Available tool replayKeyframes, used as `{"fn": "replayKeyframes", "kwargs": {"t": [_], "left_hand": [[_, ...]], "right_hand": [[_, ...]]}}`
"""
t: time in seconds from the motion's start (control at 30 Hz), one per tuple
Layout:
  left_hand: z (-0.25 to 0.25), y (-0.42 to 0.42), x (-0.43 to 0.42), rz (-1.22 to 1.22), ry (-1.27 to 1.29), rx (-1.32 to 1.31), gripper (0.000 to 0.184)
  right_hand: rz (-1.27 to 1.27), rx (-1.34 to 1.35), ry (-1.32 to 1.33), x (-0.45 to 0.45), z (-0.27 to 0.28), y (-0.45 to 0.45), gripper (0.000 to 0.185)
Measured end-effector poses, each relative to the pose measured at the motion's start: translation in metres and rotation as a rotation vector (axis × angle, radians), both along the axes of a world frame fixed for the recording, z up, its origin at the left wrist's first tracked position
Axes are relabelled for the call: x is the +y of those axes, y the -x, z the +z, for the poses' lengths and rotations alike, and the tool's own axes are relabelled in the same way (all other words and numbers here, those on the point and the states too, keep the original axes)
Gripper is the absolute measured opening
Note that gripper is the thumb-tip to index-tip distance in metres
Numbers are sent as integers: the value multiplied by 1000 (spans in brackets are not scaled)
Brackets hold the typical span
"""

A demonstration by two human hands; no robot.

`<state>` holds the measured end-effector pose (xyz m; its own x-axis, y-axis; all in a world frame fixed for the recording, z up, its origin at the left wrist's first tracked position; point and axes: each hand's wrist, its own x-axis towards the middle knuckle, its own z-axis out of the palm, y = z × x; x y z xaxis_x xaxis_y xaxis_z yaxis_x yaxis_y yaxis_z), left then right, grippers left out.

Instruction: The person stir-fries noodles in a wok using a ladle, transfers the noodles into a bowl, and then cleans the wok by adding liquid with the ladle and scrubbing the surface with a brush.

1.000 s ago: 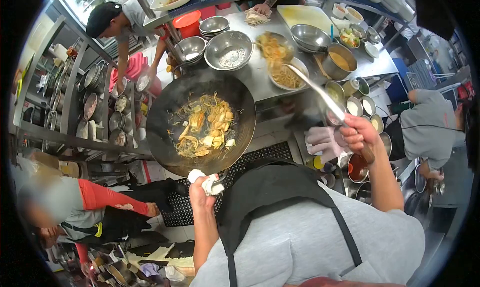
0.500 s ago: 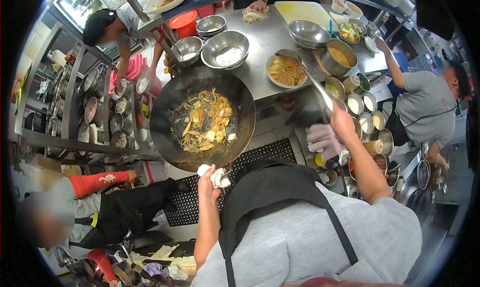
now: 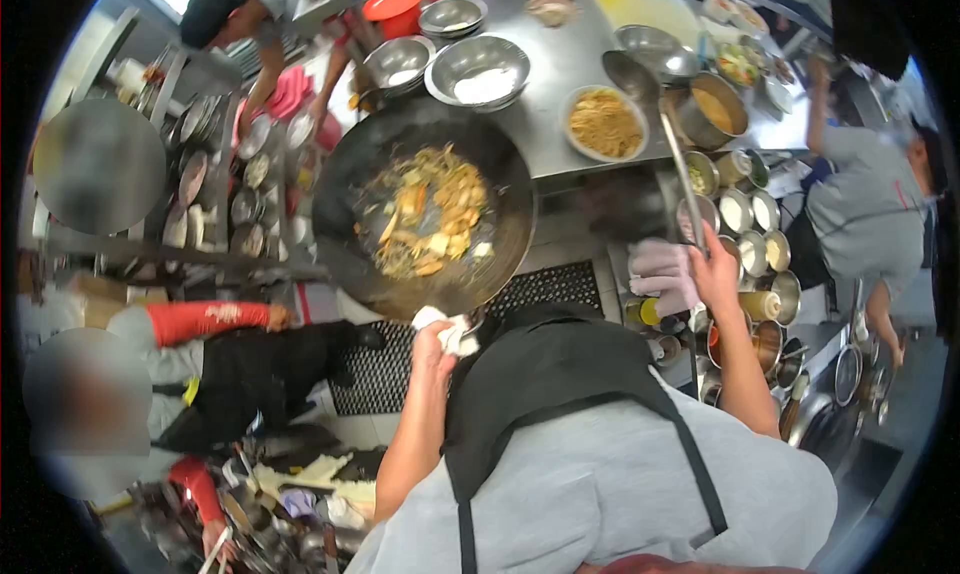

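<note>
My left hand (image 3: 430,356) is closed on the near edge of a large dark wok (image 3: 340,239), with a folded white cloth (image 3: 458,338) between. The wok hangs over the floor beside the steel counter. Noodles (image 3: 408,258) with browned pieces and pale cubes lie in its middle. Wrapped round the handle of a long metal ladle (image 3: 684,164) is my right hand (image 3: 716,274). The ladle's bowl end is by the far right rim of a white bowl (image 3: 577,146) heaped with noodles (image 3: 606,119). I cannot tell whether they touch.
Steel mixing bowls (image 3: 480,64) stand on the counter (image 3: 560,59) beyond the wok. A pot of orange liquid (image 3: 715,109) and several seasoning tins (image 3: 736,212) are to the right. A pinkish cloth (image 3: 660,274) hangs by my right hand. Co-workers stand left and right.
The camera view has shifted slightly. My right hand has drawn back towards me, and the ladle's bowl has moved right and away from above the noodle bowl. My left hand keeps its hold on the wok.
</note>
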<state>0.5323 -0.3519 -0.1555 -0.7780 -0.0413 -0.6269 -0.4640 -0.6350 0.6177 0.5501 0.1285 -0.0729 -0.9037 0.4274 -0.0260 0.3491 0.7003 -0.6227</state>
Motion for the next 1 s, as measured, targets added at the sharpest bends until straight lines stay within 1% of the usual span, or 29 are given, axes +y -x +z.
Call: {"fn": "replayKeyframes", "kwargs": {"t": [0.03, 0.07, 0.1, 0.17, 0.2, 0.23, 0.3, 0.33, 0.37, 0.4, 0.43, 0.5, 0.53, 0.6, 0.67, 0.7, 0.73, 0.77, 0.83, 0.87, 0.9, 0.93, 0.97, 1.0], "left_hand": [[-6, 1, 1, 60, -5, -13, 25], [-10, -1, 0, 69, -20, 26, 26], [-3, 0, 3, 73, -36, 72, 26], [33, -1, 9, 82, -12, 20, 23], [37, -2, 11, 108, -82, 52, 23], [40, -3, 14, 114, -64, 21, 21], [47, -3, 20, 102, -67, 95, 18], [46, -3, 20, 89, -35, 61, 15], [32, -1, 16, 108, -16, 85, 16], [34, 1, 18, 109, 4, 115, 17], [36, 2, 18, 108, 25, 145, 18], [36, 4, 13, 83, 140, 119, 18], [35, 3, 7, 67, 195, 102, 19], [30, 8, -9, 54, 187, 95, 19], [30, 8, -18, 68, 162, 121, 20], [24, 9, -22, 60, 147, 113, 20], [14, 10, -26, 57, 133, 107, 20], [7, 10, -29, 53, 120, 99, 21], [13, 8, -25, 59, 182, 128, 19], [22, 6, -22, 63, 233, 133, 19], [31, 6, -19, 67, 283, 142, 19], [34, 8, -17, 51, 329, 142, 20], [36, 8, -17, 37, 372, 138, 20], [36, 8, -16, 23, 416, 135, 21]], "right_hand": [[65, 129, 151, -2, -6, -5, 54], [144, 212, 183, 0, -16, -11, 54], [219, 300, 217, 0, -23, -13, 54], [262, 10, 302, -31, 39, -21, 53], [368, 45, 255, -42, 51, -19, 54], [425, 40, 207, -54, 58, -11, 53], [556, -31, 13, -91, 78, 17, 55], [650, 45, -74, -106, 65, 35, 55], [723, 36, -149, -129, 68, 50, 56], [803, 132, -194, -144, 49, 68, 57], [868, 118, -285, -163, 47, 77, 56], [967, 113, -444, -188, 29, 90, 61], [1014, 124, -471, -190, 30, 87, 63], [1101, 156, -529, -178, 29, 77, 67], [1125, 127, -655, -132, 19, 67, 73], [1144, 119, -689, -104, 19, 67, 75], [1105, 97, -744, -83, 16, 73, 78], [1074, 42, -768, -78, 31, 76, 75], [1017, 0, -743, -95, 42, 76, 71], [989, 39, -680, -113, 40, 78, 70], [959, 81, -619, -137, 34, 84, 69], [936, 100, -616, -160, 29, 93, 68], [960, 192, -619, -176, 16, 104, 67], [958, 206, -607, -187, 2, 112, 68]]}}
